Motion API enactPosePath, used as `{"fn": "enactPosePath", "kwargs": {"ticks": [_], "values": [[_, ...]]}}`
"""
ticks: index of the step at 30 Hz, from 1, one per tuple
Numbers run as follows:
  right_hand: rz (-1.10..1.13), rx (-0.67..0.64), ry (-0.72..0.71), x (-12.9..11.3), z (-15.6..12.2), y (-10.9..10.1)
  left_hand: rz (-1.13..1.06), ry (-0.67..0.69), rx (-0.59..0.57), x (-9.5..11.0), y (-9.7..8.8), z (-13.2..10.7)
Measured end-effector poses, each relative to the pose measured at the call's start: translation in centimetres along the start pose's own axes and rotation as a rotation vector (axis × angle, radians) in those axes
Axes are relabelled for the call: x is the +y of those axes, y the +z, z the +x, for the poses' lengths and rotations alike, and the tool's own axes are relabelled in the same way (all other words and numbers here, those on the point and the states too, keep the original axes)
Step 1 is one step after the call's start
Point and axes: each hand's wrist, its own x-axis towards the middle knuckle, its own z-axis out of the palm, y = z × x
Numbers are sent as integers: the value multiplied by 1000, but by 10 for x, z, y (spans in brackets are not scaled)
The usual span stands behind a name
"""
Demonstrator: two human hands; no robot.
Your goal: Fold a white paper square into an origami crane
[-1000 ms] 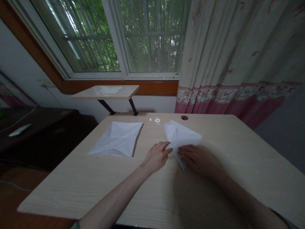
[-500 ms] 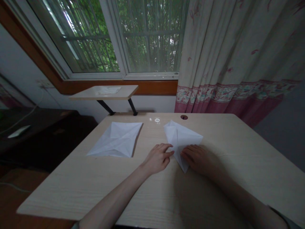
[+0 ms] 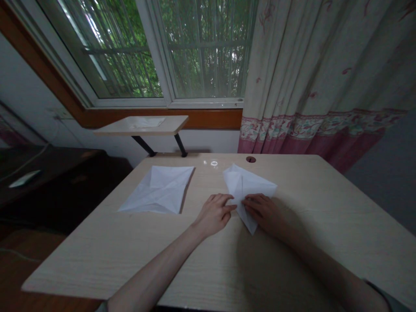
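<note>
A folded sheet of white paper (image 3: 255,184) lies on the table, kite-shaped with a crease running down it and one point towards me. My left hand (image 3: 216,214) is at its left edge, with thumb and forefinger apart and their tips touching the paper; the other fingers are curled. On the lower right part of the paper rests my right hand (image 3: 264,214), fingers stretched out and pressing down near the middle crease. The part of the sheet under my right hand is hidden.
Another creased white paper sheet (image 3: 159,190) lies to the left on the wooden table (image 3: 201,268). A small raised shelf (image 3: 175,123) at the back left bears more white paper (image 3: 149,122). A cable hole (image 3: 251,159) is near the back edge, below a curtain (image 3: 292,86).
My right hand has slid slightly left and up over the paper, its fingertips now closer to the crease. The left hand and the paper have hardly moved.
</note>
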Motion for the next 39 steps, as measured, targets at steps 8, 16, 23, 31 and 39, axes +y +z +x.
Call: {"fn": "enactPosePath", "kwargs": {"ticks": [8, 16, 23, 31, 39], "values": [[13, -8, 18, 3, -5, 9, 30, -81, 99, -1, 0, 1], [-1, -97, -13, -11, -4, 1, 107, -190, 115, -2, -1, 4], [-12, -95, -32, -9, -6, 6, 154, -236, 125, -3, 0, 4], [-1, -98, -38, -8, -4, 4, 63, -282, 139, -4, -2, 4], [7, -107, -50, -9, -3, 1, 28, -278, 158, -4, -3, 4]]}}
